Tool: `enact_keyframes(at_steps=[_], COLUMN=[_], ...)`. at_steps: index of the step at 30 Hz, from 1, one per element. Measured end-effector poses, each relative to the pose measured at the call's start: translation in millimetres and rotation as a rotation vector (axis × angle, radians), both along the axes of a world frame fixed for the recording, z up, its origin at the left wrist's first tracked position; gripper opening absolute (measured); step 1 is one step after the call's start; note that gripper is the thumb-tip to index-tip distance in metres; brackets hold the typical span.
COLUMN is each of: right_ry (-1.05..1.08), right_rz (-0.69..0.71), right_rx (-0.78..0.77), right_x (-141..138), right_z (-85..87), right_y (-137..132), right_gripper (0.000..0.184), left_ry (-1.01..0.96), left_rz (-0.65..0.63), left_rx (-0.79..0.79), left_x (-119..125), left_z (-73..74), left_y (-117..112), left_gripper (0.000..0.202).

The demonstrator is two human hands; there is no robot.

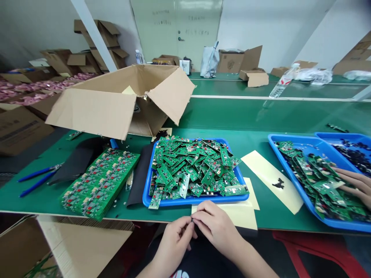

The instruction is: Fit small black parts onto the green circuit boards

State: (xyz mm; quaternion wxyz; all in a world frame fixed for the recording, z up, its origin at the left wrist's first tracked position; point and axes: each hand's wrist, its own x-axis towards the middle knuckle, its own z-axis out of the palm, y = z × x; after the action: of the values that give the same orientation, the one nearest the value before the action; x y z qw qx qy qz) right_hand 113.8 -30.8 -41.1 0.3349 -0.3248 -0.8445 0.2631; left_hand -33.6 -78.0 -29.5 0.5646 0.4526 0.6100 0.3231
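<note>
At the table's front edge, my left hand [177,236] and my right hand [216,228] meet fingertip to fingertip. Both are closed in a pinch around a tiny dark piece [192,220], mostly hidden and too small to name. Just beyond them stands a blue tray [199,201] heaped with small green circuit boards [185,166]. Pale yellow paper [236,217] lies partly under the tray, close to my right hand. A yellow strip [261,170] farther right carries a few small black parts [278,183].
Left of the tray are a black sheet [139,181], stacked circuit board panels [101,179] and blue-handled pliers [39,178]. An open cardboard box [95,110] stands behind. At right, another person's hand [356,183] touches boards in a second blue tray [301,199]; black parts fill a third [355,136].
</note>
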Motion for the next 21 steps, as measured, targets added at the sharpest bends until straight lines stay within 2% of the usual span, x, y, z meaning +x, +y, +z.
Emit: enact_keyframes(at_steps=[4,7,10,13,15,16,19,20,21], right_ry=[0.037,0.152,0.377,0.525,0.545,0.535,0.513,0.523,0.539], right_rz=[0.019,-0.002,-0.175,-0.312,-0.31,-0.288,-0.219,-0.207,-0.193], right_rx=[-0.031,-0.203,-0.482,-0.644,-0.687,-0.699,-0.72,-0.726,-0.734], right_x=[4.4,19.1,40.1,56.7,62.4,63.9,65.3,65.2,64.8], right_z=[-1.1,-6.8,-16.2,-24.8,-28.5,-29.7,-32.0,-32.3,-32.5], right_y=[-1.8,-5.6,-10.7,-12.8,-11.2,-9.6,-4.4,-3.1,-2.2], right_gripper=[0.017,0.015,0.017,0.02,0.021,0.021,0.022,0.022,0.021], left_ry=[0.051,0.135,0.285,0.465,0.575,0.632,0.735,0.743,0.745], left_rz=[-0.075,-0.093,-0.094,-0.062,-0.044,-0.069,-0.305,-0.384,-0.438], left_rx=[-0.025,-0.035,0.015,0.121,0.275,0.419,0.933,1.036,1.074], left_x=[1.1,-2.3,-8.8,-12.6,-11.4,-9.7,-1.4,1.6,4.2], left_z=[-3.9,-8.0,-7.7,-2.2,1.9,3.3,2.8,0.8,-2.0], left_y=[-1.2,-1.4,-1.6,-2.0,-1.0,0.1,5.8,7.9,9.9], left_gripper=[0.029,0.028,0.026,0.023,0.014,0.01,0.014,0.016,0.019])
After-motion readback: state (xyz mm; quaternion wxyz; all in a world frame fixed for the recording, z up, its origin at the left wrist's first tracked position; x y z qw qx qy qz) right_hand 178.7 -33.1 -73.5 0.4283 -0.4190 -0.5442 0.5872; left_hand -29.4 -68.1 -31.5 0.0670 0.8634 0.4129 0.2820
